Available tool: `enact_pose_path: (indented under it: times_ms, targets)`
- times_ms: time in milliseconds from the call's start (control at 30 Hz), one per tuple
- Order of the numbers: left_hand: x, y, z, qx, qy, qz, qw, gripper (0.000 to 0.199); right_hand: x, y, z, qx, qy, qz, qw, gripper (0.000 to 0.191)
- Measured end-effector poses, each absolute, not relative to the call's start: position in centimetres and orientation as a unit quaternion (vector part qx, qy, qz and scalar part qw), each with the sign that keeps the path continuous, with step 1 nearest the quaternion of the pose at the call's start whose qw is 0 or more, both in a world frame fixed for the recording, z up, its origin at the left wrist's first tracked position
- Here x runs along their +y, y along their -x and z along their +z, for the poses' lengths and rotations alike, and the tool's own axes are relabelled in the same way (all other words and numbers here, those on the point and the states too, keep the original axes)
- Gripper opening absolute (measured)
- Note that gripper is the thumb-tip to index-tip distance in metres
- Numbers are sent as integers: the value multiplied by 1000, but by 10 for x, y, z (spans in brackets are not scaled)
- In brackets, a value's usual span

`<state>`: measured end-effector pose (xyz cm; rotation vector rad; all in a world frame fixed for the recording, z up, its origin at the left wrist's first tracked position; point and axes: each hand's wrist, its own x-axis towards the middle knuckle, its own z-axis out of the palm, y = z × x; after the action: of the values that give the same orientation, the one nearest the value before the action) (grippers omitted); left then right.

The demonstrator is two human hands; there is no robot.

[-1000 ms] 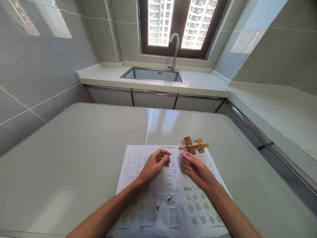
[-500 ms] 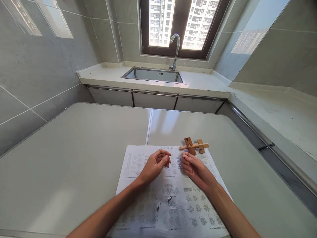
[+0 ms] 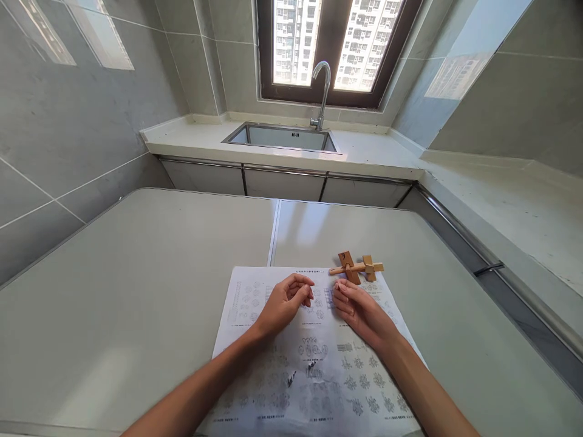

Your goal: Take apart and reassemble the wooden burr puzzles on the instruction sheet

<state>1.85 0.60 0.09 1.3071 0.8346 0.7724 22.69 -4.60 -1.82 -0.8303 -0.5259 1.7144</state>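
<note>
My left hand [image 3: 288, 298] rests over a printed sheet [image 3: 314, 388], its fingers loosely curled and the thumb a little apart from them, with nothing in it. Across a small gap, my right hand [image 3: 357, 306] lies palm inward, fingers bent and the thumb tip against the index finger; no object shows in it. Just beyond the right fingertips sits a small wooden interlocking model [image 3: 350, 267]. A pale rod passes through its flat brown plate, which bears a dark mark, and a lighter crossed block [image 3: 370, 267] is at the right end. It overlaps the sheet's far edge.
The pale table [image 3: 150, 303] has a white seam [image 3: 274, 233] down its middle. Behind it, a counter [image 3: 373, 149] holds a sink [image 3: 282, 137] with a tall faucet [image 3: 322, 91] under a window. Another counter [image 3: 514, 206] with a metal rail runs along the right.
</note>
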Motion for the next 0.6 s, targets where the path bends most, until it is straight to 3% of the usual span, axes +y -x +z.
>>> enact_pose_path:
  times_ms: [600]
  targets:
    - [7,-19,-2,358,-569,343,657,22,-46,-229,-19,-218,356,719,555,30]
